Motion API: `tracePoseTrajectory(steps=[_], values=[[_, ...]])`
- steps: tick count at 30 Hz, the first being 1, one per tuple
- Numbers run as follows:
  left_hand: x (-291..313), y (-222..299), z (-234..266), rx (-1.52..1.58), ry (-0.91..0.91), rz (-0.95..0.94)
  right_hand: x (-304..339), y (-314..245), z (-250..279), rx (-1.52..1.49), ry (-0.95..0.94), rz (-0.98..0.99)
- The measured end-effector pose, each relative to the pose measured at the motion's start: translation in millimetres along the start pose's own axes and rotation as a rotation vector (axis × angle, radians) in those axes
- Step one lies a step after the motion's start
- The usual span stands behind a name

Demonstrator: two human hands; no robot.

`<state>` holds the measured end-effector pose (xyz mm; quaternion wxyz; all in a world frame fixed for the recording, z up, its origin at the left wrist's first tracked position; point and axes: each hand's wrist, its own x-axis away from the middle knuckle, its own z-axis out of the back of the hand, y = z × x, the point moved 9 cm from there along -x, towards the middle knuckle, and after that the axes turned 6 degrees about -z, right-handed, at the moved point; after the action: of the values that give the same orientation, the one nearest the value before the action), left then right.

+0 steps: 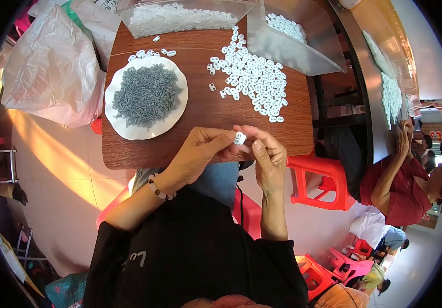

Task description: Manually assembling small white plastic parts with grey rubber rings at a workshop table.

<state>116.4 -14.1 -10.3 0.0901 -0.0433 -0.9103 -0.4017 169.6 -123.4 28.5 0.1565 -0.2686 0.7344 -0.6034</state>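
Over the table's near edge, my left hand (200, 149) pinches a small white two-holed plastic piece (240, 138) between thumb and fingers. My right hand (267, 156) meets it from the other side, its curled fingers against the same piece and partly hidden behind it. Ahead of my left hand, a white wavy-rimmed plate (111, 114) bears a heap of small grey rod-shaped pieces (148, 96), perhaps springs or screws. Beyond my right hand spreads a loose pile of white two-holed pieces (257, 82) on the brown wooden table (200, 102).
Two clear bins (303, 59) holding white pieces stand at the table's far side. A large white bag (51, 72) is at the left. To the right are a red stool (323, 182) and a person in a dark red shirt (400, 197) at another table (367, 77).
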Motion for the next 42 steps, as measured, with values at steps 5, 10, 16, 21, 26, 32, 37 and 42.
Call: tracePoseTrajectory(steps=[5, 10, 16, 21, 26, 32, 37, 42], values=[[6, 0, -1, 0.059, -0.018, -0.016, 5, 1, -3, 0.071, 0.01, 0.002], [10, 2, 2, -0.02, -0.002, -0.071, 10, -1, -8, 0.063, 0.032, 0.016], [14, 2, 3, -0.052, 0.002, -0.094, 14, 1, -11, 0.103, 0.035, 0.016], [15, -3, 8, -0.028, 0.015, -0.057, 15, 4, -13, 0.142, 0.033, 0.014], [15, -8, 13, 0.014, 0.012, -0.015, 14, 8, -14, 0.146, 0.038, -0.01], [15, -6, 14, -0.03, 0.043, -0.053, 12, 6, -15, 0.188, 0.031, 0.002], [14, -5, 15, -0.051, 0.026, -0.063, 11, 7, -16, 0.212, 0.035, -0.004], [12, -8, 20, -0.042, 0.036, -0.049, 9, 8, -19, 0.224, 0.042, -0.038]])
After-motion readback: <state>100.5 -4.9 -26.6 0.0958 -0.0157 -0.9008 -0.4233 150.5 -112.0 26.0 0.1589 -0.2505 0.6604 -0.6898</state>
